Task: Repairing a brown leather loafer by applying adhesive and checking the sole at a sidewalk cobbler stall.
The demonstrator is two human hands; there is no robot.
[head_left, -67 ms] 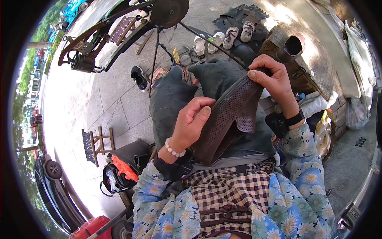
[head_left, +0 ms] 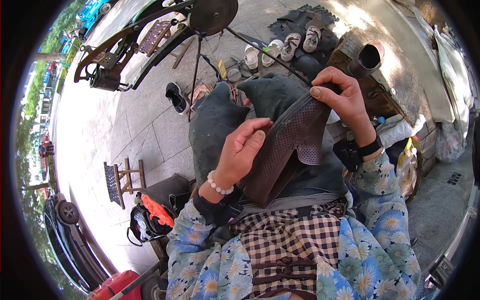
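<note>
A dark brown shoe (head_left: 285, 145) with a perforated upper is held at a slant over my lap. At its upper end, my right hand (head_left: 342, 95) pinches the edge between thumb and bent fingers. My left hand (head_left: 242, 152), with a white bead bracelet at the wrist, lies along the shoe's left side, fingers curled at its edge and the thumb raised. The lower fingers of that hand are partly hidden. Beneath the shoe, a dark cloth (head_left: 217, 130) covers my knees.
A black hand-cranked sewing machine (head_left: 165, 40) on thin legs stands ahead to the left. Several shoes (head_left: 290, 47) sit beyond my knees, near a wooden box (head_left: 345, 55). One dark shoe (head_left: 176, 97) lies farther left. A small folding stool (head_left: 122, 182) and a black bag (head_left: 165, 200) stand at left.
My left hand has shifted very slightly up along the shoe's edge. The right hand keeps its pinch, and the shoe stays nearly in place.
</note>
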